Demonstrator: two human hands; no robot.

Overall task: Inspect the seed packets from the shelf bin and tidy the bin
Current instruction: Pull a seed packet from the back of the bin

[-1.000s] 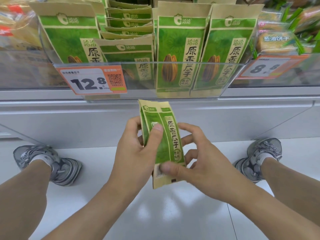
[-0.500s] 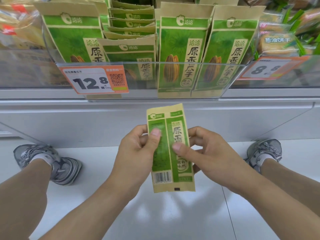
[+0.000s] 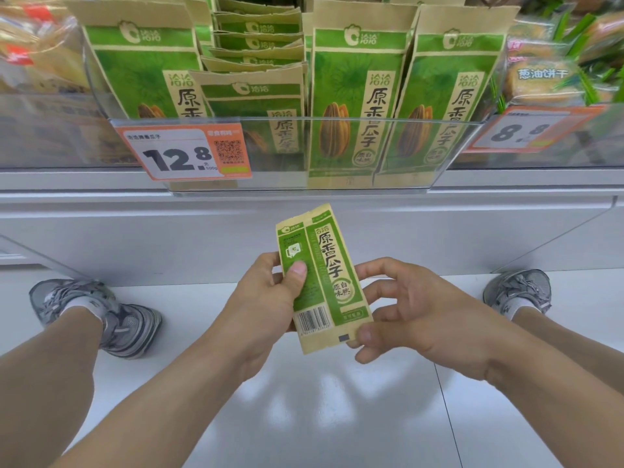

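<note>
A green and tan seed packet is held below the shelf, side panel with its barcode facing me, top tilted a little left. My left hand grips its left edge, thumb pressed on the green panel. My right hand pinches the packet's lower right corner, its other fingers behind the packet. Above, a clear plastic shelf bin holds several matching packets: tall ones upright at left and right, and a shorter leaning stack in the middle.
An orange price tag reading 12.8 hangs on the bin's front left. Another tag and biscuit packs sit to the right. A grey shelf base runs under the bin. My two shoes rest on white floor.
The packet has been turned in my hands from its narrow edge to its side panel. My right hand slid from mid-packet down to the lower right corner.
</note>
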